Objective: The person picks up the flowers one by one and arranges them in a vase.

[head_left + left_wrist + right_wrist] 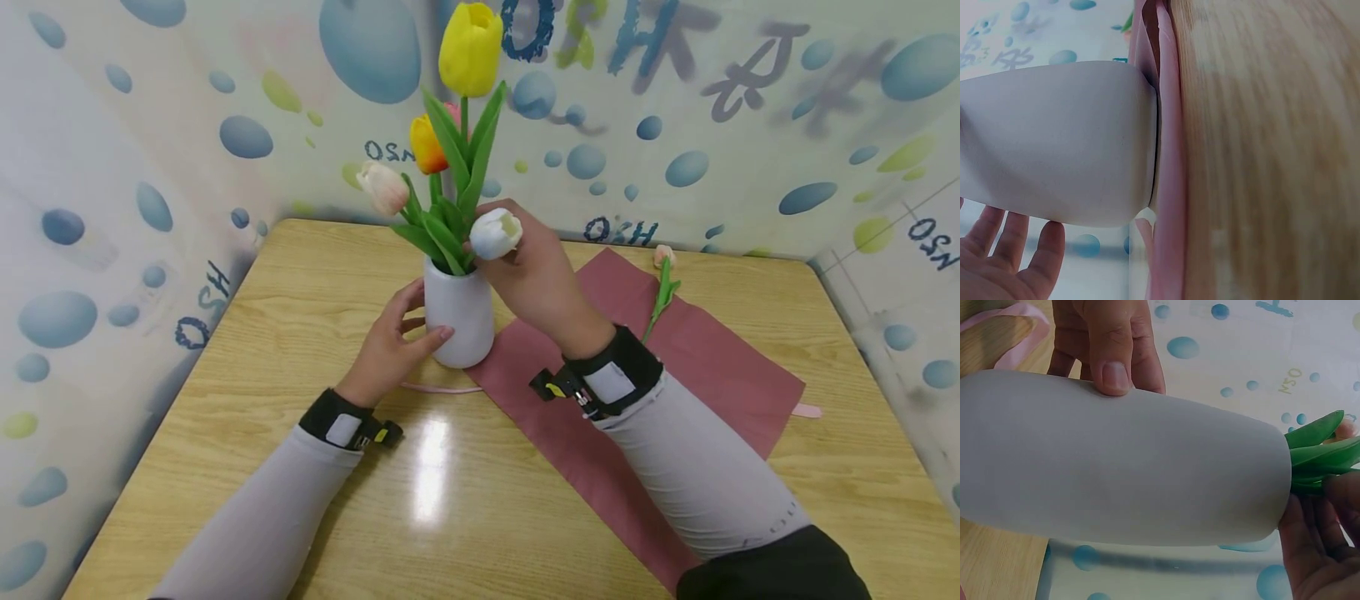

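Observation:
A white vase (459, 321) stands upright on the table, partly over the edge of the wrapping paper. My left hand (390, 342) holds its left side, thumb across the front and fingers toward the back. At the mouth, my right hand (536, 279) pinches the white tulip (495, 233) below its bloom; the right wrist view shows these fingers by green leaves (1319, 453) at the rim. Also in the vase are a tall yellow tulip (471, 50), an orange-yellow one (427, 147) and a pale pink one (384, 188). Behind them, a pink bloom (453, 111) is mostly hidden.
Dusky-red wrapping paper (720, 375) spreads over the table's right side, under my right forearm. A pale pink tulip (663, 287) lies across its far edge. Pink ribbon (442, 389) shows left of the paper. A patterned wall (630, 167) borders the wooden table (300, 283) at the back.

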The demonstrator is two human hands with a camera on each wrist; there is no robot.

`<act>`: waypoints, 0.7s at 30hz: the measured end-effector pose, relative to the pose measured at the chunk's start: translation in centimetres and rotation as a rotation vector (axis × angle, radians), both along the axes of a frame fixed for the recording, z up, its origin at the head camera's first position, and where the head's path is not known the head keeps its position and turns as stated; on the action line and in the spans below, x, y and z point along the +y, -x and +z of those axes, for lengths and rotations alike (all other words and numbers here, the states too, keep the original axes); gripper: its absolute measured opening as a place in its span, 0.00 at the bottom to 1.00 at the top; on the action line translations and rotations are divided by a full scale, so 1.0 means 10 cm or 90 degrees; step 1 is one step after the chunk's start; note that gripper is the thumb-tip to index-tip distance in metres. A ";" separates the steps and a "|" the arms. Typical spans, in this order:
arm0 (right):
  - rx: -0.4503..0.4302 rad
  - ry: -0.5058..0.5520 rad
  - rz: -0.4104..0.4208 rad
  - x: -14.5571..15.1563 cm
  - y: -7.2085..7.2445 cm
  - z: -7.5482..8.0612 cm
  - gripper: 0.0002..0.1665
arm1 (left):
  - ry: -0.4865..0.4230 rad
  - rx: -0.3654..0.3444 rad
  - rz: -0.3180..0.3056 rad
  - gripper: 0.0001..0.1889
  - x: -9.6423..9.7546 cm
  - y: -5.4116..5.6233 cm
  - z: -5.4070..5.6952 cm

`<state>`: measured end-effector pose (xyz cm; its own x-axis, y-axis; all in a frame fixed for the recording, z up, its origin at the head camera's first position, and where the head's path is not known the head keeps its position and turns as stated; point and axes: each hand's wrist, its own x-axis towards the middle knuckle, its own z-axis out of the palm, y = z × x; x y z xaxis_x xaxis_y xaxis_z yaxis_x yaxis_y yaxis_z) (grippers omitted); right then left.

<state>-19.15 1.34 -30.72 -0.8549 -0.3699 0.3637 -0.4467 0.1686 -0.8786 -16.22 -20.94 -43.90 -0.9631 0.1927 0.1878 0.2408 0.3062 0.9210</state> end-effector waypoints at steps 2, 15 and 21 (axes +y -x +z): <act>-0.004 -0.002 0.005 0.00 0.00 0.00 0.20 | 0.000 0.001 -0.002 0.40 0.00 0.00 0.00; -0.010 -0.039 0.000 0.00 -0.01 0.01 0.20 | 0.003 -0.003 0.002 0.41 -0.01 0.00 0.00; 0.001 -0.063 -0.002 0.01 -0.06 0.04 0.21 | 0.008 -0.003 0.004 0.40 0.00 0.00 0.00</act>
